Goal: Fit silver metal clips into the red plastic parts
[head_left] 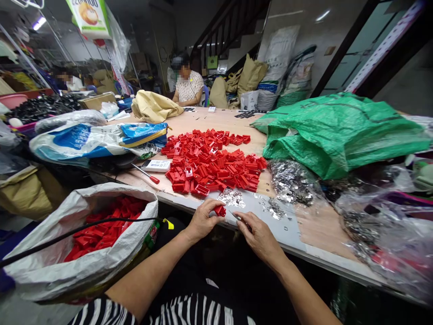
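- L hand [202,221]: pinching one red plastic housing [219,211] btwn thumb & fingers, just over the table [318,225] edge.
- R hand [259,237]: fingers closed on a thin metal piece [236,216], tip twd the housing, apart from it; tool or loose part, can't tell.
- Step (judged): prob. bringing metal to housing; next move calls for a steady L grip & lining up the tip.
- Loose red housings [216,162] heaped on table beyond hands; small metal plates [232,197] just past L hand.
- More red parts in open white sack [118,248], person's L side.
- Text: hanging green/white pack [89,18] shows a row of zeros, cut off at top; blue/white sack [77,137] has lettering, illegible; white box [157,165] print too small. No brand readable.
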{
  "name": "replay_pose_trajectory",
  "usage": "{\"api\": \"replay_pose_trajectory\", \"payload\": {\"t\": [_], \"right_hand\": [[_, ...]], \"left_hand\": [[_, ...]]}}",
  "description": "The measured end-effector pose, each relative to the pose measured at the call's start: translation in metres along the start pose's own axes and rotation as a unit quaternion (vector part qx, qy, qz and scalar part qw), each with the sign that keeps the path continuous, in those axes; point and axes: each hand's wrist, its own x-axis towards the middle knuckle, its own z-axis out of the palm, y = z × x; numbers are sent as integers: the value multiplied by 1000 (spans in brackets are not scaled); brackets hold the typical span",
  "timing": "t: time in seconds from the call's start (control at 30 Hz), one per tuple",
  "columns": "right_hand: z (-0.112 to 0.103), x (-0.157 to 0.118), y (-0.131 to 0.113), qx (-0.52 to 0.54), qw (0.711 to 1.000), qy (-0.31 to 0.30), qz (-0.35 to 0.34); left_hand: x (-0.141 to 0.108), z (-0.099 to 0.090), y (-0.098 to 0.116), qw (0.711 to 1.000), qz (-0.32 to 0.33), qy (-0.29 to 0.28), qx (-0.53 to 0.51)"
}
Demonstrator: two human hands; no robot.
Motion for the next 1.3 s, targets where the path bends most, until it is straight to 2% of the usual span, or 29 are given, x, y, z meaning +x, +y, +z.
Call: {"api": "replay_pose_trajectory", "payload": {"t": [0.2,0.43,0.73,0.9,1.07,1.17,1.3], "right_hand": [[1,10,4,-28,999,-25,1],[-1,13,5,-49,997,-51,-12],[3,16,9,-76,995,-52,-29],[7,13,2,-149,986,-61,-37],[21,10,-11,-236,970,-53,-21],[22,12,-11,-202,978,-46,-9],[11,17,-4,-70,996,-50,2]], "left_hand": [[14,4,-9,999,2,-32,39],[14,3,-12,998,-1,-50,49],[14,3,-16,997,3,-61,49],[12,5,-18,997,12,-60,53],[10,8,-19,998,-6,-37,53],[11,9,-19,998,-19,-29,55],[12,6,-19,997,-27,-45,53]]}}
